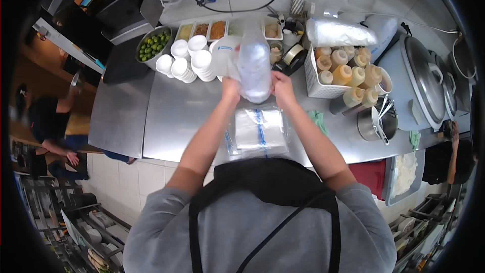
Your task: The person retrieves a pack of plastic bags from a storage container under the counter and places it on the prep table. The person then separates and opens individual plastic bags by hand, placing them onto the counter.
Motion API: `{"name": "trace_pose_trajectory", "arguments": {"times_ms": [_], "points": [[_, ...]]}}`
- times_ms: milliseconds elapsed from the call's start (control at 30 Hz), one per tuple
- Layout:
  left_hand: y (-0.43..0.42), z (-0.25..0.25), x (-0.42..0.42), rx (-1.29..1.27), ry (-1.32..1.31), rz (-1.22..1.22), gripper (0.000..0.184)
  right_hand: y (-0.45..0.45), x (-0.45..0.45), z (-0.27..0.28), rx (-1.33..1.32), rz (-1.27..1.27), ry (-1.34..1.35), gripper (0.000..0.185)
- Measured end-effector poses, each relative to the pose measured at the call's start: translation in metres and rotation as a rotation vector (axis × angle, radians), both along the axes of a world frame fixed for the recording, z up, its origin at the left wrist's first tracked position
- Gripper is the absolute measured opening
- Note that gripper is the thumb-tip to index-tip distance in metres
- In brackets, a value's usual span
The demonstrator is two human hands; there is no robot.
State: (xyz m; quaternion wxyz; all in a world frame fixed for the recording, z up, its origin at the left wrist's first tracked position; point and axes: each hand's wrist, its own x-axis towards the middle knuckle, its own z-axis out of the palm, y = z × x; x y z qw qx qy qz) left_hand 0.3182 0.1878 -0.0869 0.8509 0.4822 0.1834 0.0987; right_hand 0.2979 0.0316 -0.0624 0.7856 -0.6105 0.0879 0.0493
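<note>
Above the steel counter, a translucent plastic bag (pixel 255 68) stands upright and puffed out between my two hands. My left hand (pixel 231 89) is closed on the bag's left side, near its lower part. On the opposite side, my right hand (pixel 279 85) has its fingers closed on the bag's edge. Just below the hands, a flat stack of clear bags with blue print (pixel 259 130) lies on the counter. Behind the raised bag, a whitish round shape is partly hidden.
Stacked white cups (pixel 201 60) and a bowl of limes (pixel 154 45) stand left on the counter (pixel 174 116). A white basket of sauce bottles (pixel 323 88), a pot (pixel 371 126) and a green cloth (pixel 318 121) are right. Other people stand at both sides.
</note>
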Motion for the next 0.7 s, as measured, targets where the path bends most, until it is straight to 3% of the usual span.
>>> {"name": "trace_pose_trajectory", "arguments": {"times_ms": [100, 167, 233, 300, 433, 500, 633, 700], "points": [[0.017, -0.015, 0.016, -0.089, 0.092, -0.188, 0.011, -0.007, 0.0, 0.025, 0.213, 0.142, 0.111, 0.021], [0.015, 0.021, -0.011, -0.136, 0.194, -0.295, 0.014, -0.008, -0.02, 0.053, 0.473, 0.03, 0.238, 0.027], [0.009, 0.042, -0.039, -0.187, 0.313, -0.404, 0.018, 0.002, -0.036, 0.066, 0.556, -0.018, 0.247, 0.029], [0.004, 0.043, -0.058, -0.651, 0.258, -0.216, 0.006, 0.01, -0.044, 0.064, 0.638, -0.069, 0.266, 0.031], [0.01, 0.025, -0.059, -0.826, 0.076, -0.347, 0.017, 0.014, -0.03, 0.045, 0.644, -0.037, 0.138, 0.029], [0.006, 0.015, -0.052, -0.547, 0.067, -0.317, 0.017, 0.011, -0.021, 0.026, 0.577, -0.028, 0.127, 0.028], [0.001, 0.012, -0.028, -0.378, 0.231, -0.046, 0.02, 0.001, -0.003, 0.006, 0.416, 0.083, 0.031, 0.023], [0.016, 0.008, -0.022, 0.173, 0.157, -0.235, 0.023, -0.005, 0.009, 0.005, 0.341, 0.125, 0.027, 0.021]]}}
